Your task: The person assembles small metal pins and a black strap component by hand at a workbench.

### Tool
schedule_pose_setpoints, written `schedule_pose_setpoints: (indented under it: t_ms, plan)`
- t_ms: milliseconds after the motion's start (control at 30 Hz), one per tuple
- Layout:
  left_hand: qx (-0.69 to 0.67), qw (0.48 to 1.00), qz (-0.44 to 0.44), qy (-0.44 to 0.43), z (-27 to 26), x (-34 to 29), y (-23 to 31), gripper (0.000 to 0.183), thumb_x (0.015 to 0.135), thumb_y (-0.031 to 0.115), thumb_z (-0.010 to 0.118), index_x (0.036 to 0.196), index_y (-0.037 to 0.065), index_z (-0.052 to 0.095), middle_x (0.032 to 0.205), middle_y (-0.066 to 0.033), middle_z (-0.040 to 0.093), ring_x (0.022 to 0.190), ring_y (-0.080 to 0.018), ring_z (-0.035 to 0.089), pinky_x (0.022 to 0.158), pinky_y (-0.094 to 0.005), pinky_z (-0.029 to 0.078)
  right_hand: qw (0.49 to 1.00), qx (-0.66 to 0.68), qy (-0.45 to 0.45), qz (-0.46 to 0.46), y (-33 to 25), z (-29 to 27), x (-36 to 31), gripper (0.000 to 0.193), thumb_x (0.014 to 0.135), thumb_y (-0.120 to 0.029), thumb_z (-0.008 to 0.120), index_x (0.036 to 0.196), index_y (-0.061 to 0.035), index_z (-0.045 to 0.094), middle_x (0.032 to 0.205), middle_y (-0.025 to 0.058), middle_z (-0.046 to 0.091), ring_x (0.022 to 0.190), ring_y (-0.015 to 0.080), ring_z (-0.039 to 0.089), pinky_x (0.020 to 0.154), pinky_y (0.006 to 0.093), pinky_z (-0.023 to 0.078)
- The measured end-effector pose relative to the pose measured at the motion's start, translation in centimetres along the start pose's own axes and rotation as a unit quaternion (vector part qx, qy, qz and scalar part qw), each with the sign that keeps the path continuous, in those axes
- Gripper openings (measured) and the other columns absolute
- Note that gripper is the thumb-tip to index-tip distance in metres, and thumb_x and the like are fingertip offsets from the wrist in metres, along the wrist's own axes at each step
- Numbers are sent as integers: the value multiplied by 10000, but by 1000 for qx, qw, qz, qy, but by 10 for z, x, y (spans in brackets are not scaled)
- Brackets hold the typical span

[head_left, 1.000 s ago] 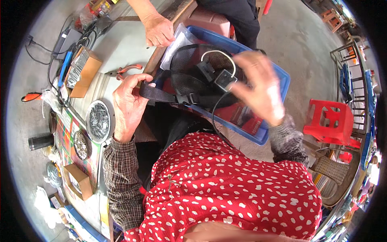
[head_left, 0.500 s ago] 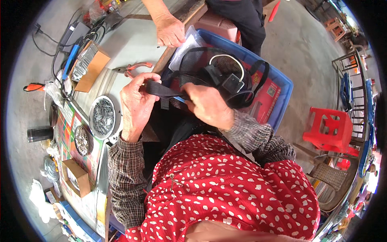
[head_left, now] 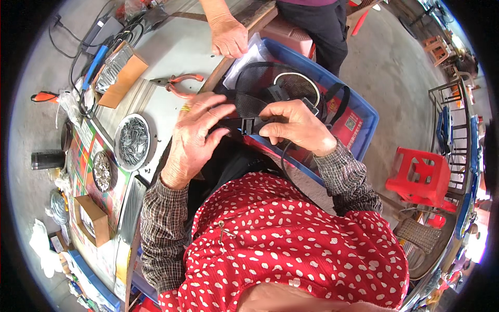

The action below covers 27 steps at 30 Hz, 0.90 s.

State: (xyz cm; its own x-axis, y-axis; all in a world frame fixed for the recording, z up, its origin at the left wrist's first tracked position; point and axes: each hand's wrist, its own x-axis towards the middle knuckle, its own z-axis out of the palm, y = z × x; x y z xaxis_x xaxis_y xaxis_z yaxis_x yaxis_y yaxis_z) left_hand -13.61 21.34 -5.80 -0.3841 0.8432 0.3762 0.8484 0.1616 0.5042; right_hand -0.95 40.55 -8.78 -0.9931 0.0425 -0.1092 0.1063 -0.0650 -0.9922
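Note:
A black webbing strap with a black plastic buckle (head_left: 248, 126) stretches between my hands, over the near edge of the blue crate (head_left: 368, 132). My left hand (head_left: 193, 138) has its thumb and fingers closed around the strap's left end. On the buckle's right side, my right hand (head_left: 299, 124) pinches the strap between thumb and fingers. Just beyond, black mesh fabric (head_left: 252, 80) lies in the crate, along with small black boxes and a white curved cable (head_left: 306, 82). My fingers hide parts of the strap.
On the table to the left are orange-handled pliers (head_left: 179, 83), a round tray of dark metal pieces (head_left: 133, 141), a smaller dish (head_left: 103, 171) and open cardboard boxes (head_left: 123, 86). A co-worker's hand (head_left: 228, 37) rests near the table's far edge. A red stool (head_left: 422, 177) stands right.
Both hands have shifted their hold along the strap, and the buckle now shows between them. My right hand has moved rightward; my left hand has turned, its fingers reaching further right.

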Motion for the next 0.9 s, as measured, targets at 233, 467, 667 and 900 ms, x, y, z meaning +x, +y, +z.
schedule_pose_setpoints:
  t_ms: [233, 467, 667, 900]
  plan:
    - [-167, 979, -89, -83, 11, -5, -1, 258, 729, 13, 658, 985, 30, 633, 850, -110, 632, 802, -265, 618, 760, -318, 481, 1000, -15, -22, -17, -4, 5, -2, 198, 805, -133, 685, 883, 30, 607, 674, -1, 543, 576, 49, 514, 533, 208, 411]
    - [-285, 945, -125, -95, 19, -15, -5, 155, 810, 2, 584, 962, -13, 615, 770, -85, 607, 710, -149, 588, 668, -264, 475, 999, -18, -29, -31, -7, 7, -4, 170, 799, -87, 680, 898, 31, 610, 710, 2, 557, 582, 49, 510, 543, 203, 412]
    - [-357, 908, -176, -135, 11, -16, -7, 141, 876, 32, 545, 985, -18, 620, 769, -32, 597, 696, -77, 549, 657, -226, 466, 999, 36, -25, -2, -8, 3, -7, 169, 800, -54, 662, 926, 41, 603, 730, 12, 573, 584, 53, 511, 551, 196, 412]
    - [-427, 870, -198, -148, 1, -18, -9, 203, 905, 53, 513, 1056, -45, 608, 804, -42, 615, 735, -92, 563, 719, -230, 476, 996, 86, -8, 19, -6, 0, -8, 181, 798, -42, 654, 953, 37, 603, 727, 19, 573, 583, 61, 517, 532, 189, 413]
